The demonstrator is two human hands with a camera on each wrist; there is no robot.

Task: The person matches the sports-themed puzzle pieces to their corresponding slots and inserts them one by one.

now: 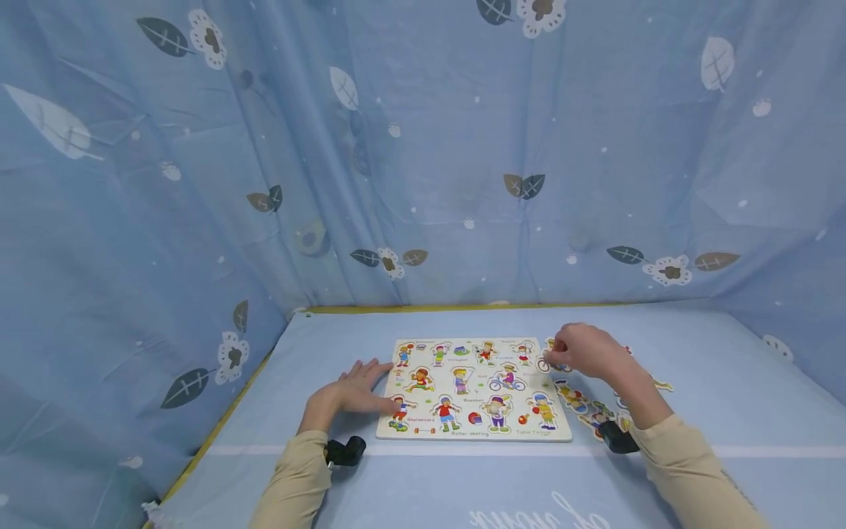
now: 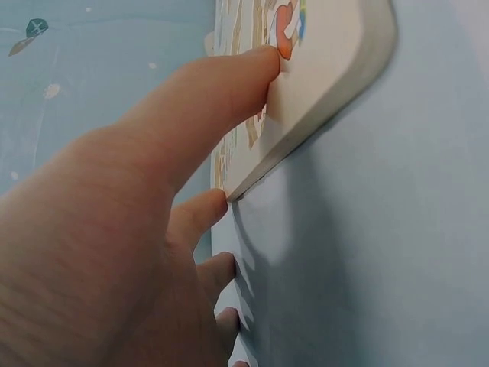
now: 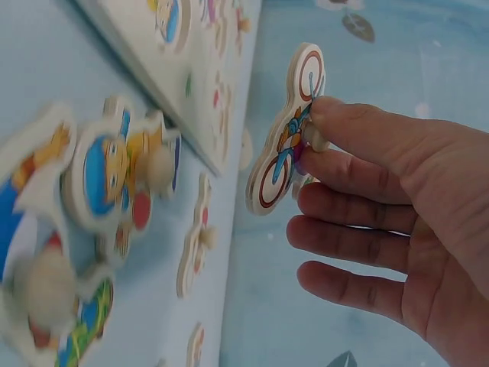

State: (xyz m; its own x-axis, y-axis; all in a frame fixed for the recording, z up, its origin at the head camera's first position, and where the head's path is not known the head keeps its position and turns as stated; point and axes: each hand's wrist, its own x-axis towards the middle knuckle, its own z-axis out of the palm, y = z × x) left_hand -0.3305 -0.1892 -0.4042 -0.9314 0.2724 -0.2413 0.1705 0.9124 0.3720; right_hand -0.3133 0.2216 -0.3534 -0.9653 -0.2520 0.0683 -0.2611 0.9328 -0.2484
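A white wooden puzzle board (image 1: 555, 433) printed with children doing sports lies flat on the table. My left hand (image 1: 357, 389) rests at its left edge with the fingers stretched out. In the left wrist view the thumb (image 2: 252, 67) touches the board's top face, and other fingertips lie along its side. My right hand (image 1: 588, 351) is at the board's right edge, pinching a bicycle puzzle piece (image 3: 283, 153) by its small wooden knob. That piece is held up off the table, tilted on edge in the right wrist view. Its other fingers are loosely bent.
Several loose knobbed puzzle pieces (image 1: 571, 397) lie in a group right of the board, some overlapping. A blue-capped figure piece (image 3: 114, 176) is among them. Pale blue cloth (image 1: 344, 330) covers the table. Patterned blue curtains (image 1: 463, 147) hang behind and at the sides.
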